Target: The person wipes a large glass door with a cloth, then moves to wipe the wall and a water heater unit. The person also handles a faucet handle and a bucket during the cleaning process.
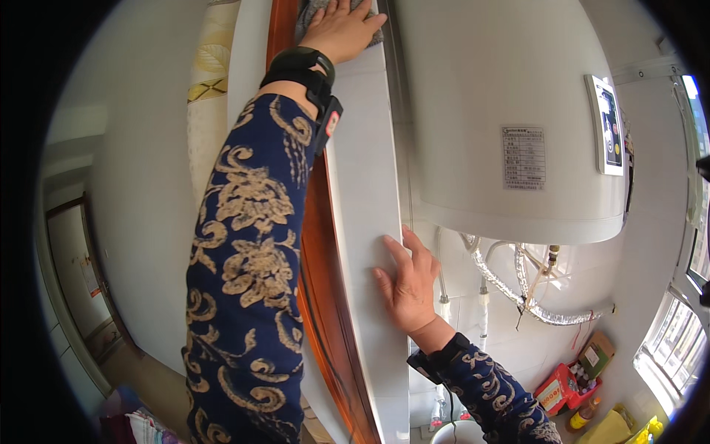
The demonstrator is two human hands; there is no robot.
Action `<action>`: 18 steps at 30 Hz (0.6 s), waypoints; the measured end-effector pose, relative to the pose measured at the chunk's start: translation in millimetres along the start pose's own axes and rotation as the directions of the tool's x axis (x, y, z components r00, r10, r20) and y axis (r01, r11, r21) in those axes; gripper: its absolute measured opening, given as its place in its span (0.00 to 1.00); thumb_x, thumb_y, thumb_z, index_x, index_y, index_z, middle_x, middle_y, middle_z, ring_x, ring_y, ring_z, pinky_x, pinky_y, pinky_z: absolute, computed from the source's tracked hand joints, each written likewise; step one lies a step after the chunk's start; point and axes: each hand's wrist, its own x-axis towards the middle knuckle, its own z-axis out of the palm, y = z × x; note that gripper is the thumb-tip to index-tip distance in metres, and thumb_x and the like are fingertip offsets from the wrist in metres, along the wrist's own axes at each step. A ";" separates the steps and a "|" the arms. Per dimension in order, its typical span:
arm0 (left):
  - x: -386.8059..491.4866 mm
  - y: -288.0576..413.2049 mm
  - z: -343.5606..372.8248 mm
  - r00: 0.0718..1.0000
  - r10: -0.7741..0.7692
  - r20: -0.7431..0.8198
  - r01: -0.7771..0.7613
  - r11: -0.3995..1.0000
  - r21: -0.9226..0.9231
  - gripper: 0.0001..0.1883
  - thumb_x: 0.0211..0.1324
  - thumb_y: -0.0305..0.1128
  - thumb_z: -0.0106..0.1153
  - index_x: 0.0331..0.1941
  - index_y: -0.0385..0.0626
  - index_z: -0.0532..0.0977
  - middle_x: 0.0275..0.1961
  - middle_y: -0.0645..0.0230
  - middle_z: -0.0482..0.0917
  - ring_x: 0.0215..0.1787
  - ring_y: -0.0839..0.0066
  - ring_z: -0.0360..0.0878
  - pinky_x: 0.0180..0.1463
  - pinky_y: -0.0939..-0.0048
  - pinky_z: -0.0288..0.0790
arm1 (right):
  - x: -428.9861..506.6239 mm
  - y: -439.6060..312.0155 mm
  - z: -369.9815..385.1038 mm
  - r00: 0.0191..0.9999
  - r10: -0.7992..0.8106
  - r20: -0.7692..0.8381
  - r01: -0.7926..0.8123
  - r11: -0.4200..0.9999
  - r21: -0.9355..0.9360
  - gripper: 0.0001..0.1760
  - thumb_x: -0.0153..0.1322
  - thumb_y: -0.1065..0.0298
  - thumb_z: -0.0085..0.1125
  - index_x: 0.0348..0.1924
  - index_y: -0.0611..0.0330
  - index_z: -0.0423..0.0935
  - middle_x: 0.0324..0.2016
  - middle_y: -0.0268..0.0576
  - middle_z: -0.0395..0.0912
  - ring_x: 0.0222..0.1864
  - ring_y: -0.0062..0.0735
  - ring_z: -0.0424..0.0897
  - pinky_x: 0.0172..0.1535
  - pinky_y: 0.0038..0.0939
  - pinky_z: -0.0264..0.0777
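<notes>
High up, my left hand (345, 32) presses a grey cloth (375, 36) flat against the white tiled wall end (363, 150), fingers spread over it. The far part of the cloth runs out of view at the top edge. Lower down, my right hand (411, 286) rests on the same narrow tiled face at its right edge, fingers apart and holding nothing. A reddish-brown wooden door frame (321, 222) runs along the left of the tiles, partly hidden behind my left sleeve.
A white water heater (471, 111) hangs close on the right, with foil-wrapped pipes (499, 283) beneath. A red basket (560, 391) of bottles, an oil bottle (583, 415) and a white bucket (459, 433) stand low. A patterned curtain (209, 72) hangs left. A barred window (674, 327) lies far right.
</notes>
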 end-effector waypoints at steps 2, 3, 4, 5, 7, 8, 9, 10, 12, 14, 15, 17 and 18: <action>-3.7 -7.0 13.9 0.987 -0.063 -0.146 0.046 0.992 -0.115 0.33 0.66 0.47 0.38 0.66 0.35 0.52 0.70 0.44 0.51 0.73 0.52 0.43 0.73 0.53 0.40 | -3.9 1.6 -0.7 1.000 -0.008 -0.014 0.008 1.000 0.008 0.29 0.65 0.63 0.61 0.59 0.48 0.65 0.60 0.51 0.61 0.53 0.45 0.66 0.55 0.43 0.53; -4.4 -8.8 25.3 0.964 -0.065 -0.257 0.047 0.996 -0.077 0.31 0.65 0.46 0.40 0.66 0.38 0.54 0.69 0.48 0.54 0.72 0.56 0.48 0.72 0.56 0.45 | -4.1 1.5 -0.4 1.000 0.006 -0.001 -0.006 1.000 0.004 0.29 0.65 0.63 0.61 0.59 0.48 0.65 0.60 0.51 0.61 0.53 0.45 0.66 0.55 0.43 0.53; -3.9 -9.5 36.4 0.927 -0.065 -0.369 0.053 0.998 -0.043 0.30 0.65 0.44 0.43 0.66 0.41 0.55 0.68 0.53 0.58 0.71 0.61 0.53 0.70 0.60 0.49 | -4.2 2.0 0.2 1.000 0.012 0.003 -0.012 1.000 -0.003 0.29 0.65 0.62 0.61 0.59 0.48 0.65 0.60 0.51 0.61 0.53 0.45 0.66 0.55 0.43 0.53; -0.1 -11.0 45.3 0.911 -0.082 -0.405 0.082 0.997 -0.018 0.28 0.65 0.43 0.45 0.66 0.44 0.57 0.67 0.57 0.62 0.70 0.66 0.58 0.69 0.63 0.54 | -2.5 3.2 0.9 1.000 0.026 0.012 -0.026 0.999 -0.019 0.29 0.65 0.62 0.60 0.59 0.47 0.64 0.60 0.50 0.61 0.53 0.45 0.66 0.55 0.43 0.53; 1.5 -16.6 59.5 0.925 -0.101 -0.367 0.089 0.995 -0.051 0.30 0.66 0.48 0.40 0.68 0.48 0.53 0.69 0.59 0.58 0.72 0.64 0.51 0.72 0.60 0.49 | 0.3 3.9 1.6 0.997 0.055 0.047 -0.053 0.998 -0.043 0.30 0.65 0.60 0.60 0.60 0.47 0.64 0.60 0.49 0.60 0.53 0.46 0.66 0.56 0.44 0.53; 0.7 -16.5 65.4 0.923 -0.087 -0.376 0.102 0.995 0.020 0.30 0.66 0.48 0.40 0.67 0.47 0.55 0.69 0.59 0.59 0.71 0.65 0.53 0.71 0.62 0.50 | 2.2 3.9 1.3 0.996 0.060 0.064 -0.056 0.997 -0.058 0.31 0.65 0.60 0.60 0.60 0.48 0.63 0.61 0.49 0.59 0.54 0.46 0.65 0.56 0.44 0.53; -1.4 -15.6 69.5 0.943 -0.098 -0.319 0.109 0.994 0.018 0.29 0.66 0.47 0.39 0.67 0.47 0.54 0.69 0.59 0.58 0.71 0.65 0.53 0.71 0.62 0.50 | 2.7 3.1 0.8 0.994 0.068 0.081 -0.063 0.996 -0.060 0.31 0.65 0.59 0.59 0.61 0.48 0.62 0.61 0.49 0.59 0.55 0.47 0.64 0.57 0.45 0.52; -3.0 -12.8 72.2 0.949 -0.096 -0.302 0.111 0.993 0.035 0.29 0.67 0.46 0.39 0.68 0.48 0.54 0.69 0.59 0.58 0.71 0.65 0.53 0.71 0.62 0.50 | 4.0 3.0 -3.2 0.990 0.107 0.097 -0.102 0.993 -0.053 0.31 0.65 0.59 0.59 0.61 0.49 0.62 0.61 0.49 0.59 0.55 0.47 0.64 0.57 0.45 0.51; -11.7 -4.0 75.5 0.931 -0.055 -0.362 0.075 0.996 0.043 0.23 0.66 0.42 0.42 0.62 0.45 0.64 0.65 0.59 0.66 0.69 0.65 0.58 0.69 0.63 0.53 | -0.9 3.5 -15.9 0.968 0.204 0.145 -0.205 0.979 -0.010 0.32 0.66 0.58 0.59 0.61 0.51 0.61 0.61 0.49 0.58 0.57 0.48 0.62 0.58 0.45 0.50; -22.1 2.5 71.7 0.895 0.040 -0.443 0.022 0.991 0.132 0.25 0.66 0.45 0.41 0.63 0.45 0.63 0.65 0.58 0.64 0.69 0.64 0.58 0.70 0.62 0.52 | -19.5 -4.4 -47.2 0.965 0.196 0.174 -0.202 0.979 0.017 0.33 0.66 0.57 0.59 0.61 0.53 0.60 0.60 0.51 0.59 0.58 0.49 0.61 0.58 0.45 0.48; -26.3 5.7 67.0 0.892 0.080 -0.445 0.000 0.984 0.178 0.26 0.66 0.46 0.41 0.63 0.45 0.62 0.66 0.57 0.64 0.69 0.64 0.57 0.70 0.61 0.51 | -28.0 -6.0 -64.9 0.962 0.189 0.198 -0.196 0.980 0.018 0.33 0.66 0.57 0.59 0.62 0.54 0.60 0.60 0.51 0.59 0.59 0.49 0.60 0.59 0.45 0.48; -36.3 12.5 64.2 0.997 -0.015 -0.079 0.007 0.995 -0.100 0.34 0.65 0.46 0.39 0.67 0.34 0.48 0.70 0.42 0.49 0.74 0.51 0.41 0.73 0.53 0.38 | -44.1 -6.6 -95.7 0.938 0.232 0.258 -0.240 0.971 -0.002 0.34 0.65 0.57 0.60 0.61 0.56 0.60 0.60 0.53 0.59 0.60 0.49 0.60 0.59 0.44 0.47; -39.1 18.3 64.5 0.997 0.003 -0.078 -0.008 0.998 -0.070 0.34 0.65 0.46 0.39 0.67 0.34 0.48 0.70 0.43 0.48 0.74 0.51 0.41 0.74 0.53 0.37 | -50.3 -7.4 -109.9 0.923 0.269 0.276 -0.277 0.961 -0.012 0.34 0.65 0.57 0.60 0.61 0.56 0.60 0.60 0.53 0.59 0.60 0.49 0.60 0.59 0.44 0.47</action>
